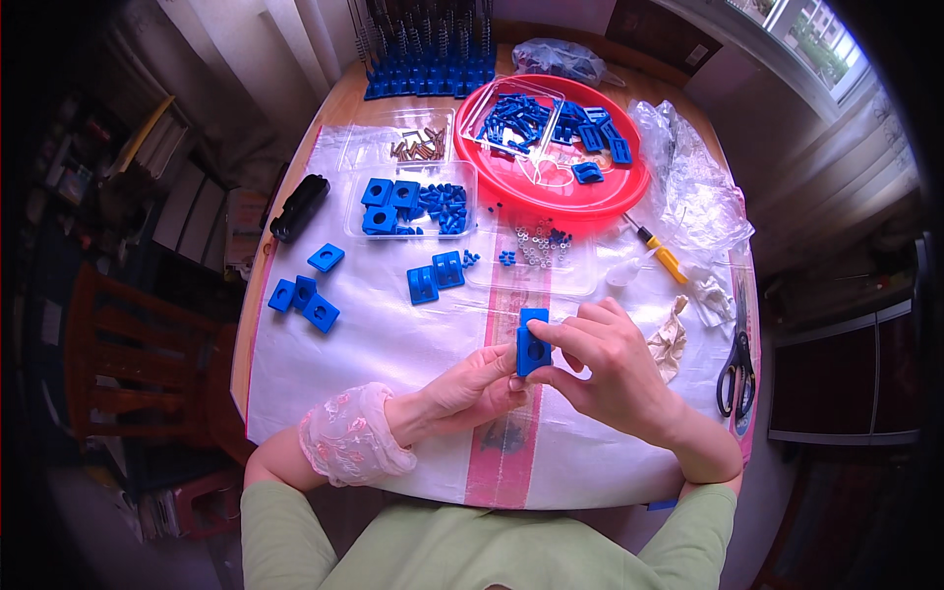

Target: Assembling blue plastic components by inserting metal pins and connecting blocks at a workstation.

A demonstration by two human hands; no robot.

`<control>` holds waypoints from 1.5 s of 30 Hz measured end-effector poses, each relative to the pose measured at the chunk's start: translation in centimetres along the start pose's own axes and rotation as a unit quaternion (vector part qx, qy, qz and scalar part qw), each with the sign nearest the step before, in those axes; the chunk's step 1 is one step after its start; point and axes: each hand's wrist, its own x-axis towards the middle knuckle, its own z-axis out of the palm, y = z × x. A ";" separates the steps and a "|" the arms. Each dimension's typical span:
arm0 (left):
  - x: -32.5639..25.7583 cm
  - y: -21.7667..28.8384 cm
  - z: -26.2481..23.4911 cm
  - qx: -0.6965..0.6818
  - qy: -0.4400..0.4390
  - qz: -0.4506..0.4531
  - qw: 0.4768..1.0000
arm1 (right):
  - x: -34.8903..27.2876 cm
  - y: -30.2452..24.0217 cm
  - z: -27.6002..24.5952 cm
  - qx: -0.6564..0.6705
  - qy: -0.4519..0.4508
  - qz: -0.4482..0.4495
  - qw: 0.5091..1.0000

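Note:
Both my hands meet over the near middle of the table on a blue plastic part [534, 356], a rectangular block with a round hole in its face. My left hand [475, 391] grips its lower left side, thumb along the edge. From the right, my right hand [602, 359] pinches it, with the index finger near its upper end and the thumb lower down. Two blue slotted blocks [436, 278] lie just beyond my left hand. Farther left are several loose blue square pieces with round holes [321, 313].
A clear box [472, 211] holds blue parts; another tray [356, 147] has brass-coloured pieces. Small white rings [539, 246] lie in a clear lid. A red basin [551, 205] stands behind. At right are a yellow-handled screwdriver [669, 264], scissors [737, 379] and plastic bags [703, 187].

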 end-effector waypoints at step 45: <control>-0.1 -0.1 0.1 -0.026 0.001 0.007 1.000 | -0.4 -0.1 0.2 -0.065 -0.010 -0.009 0.998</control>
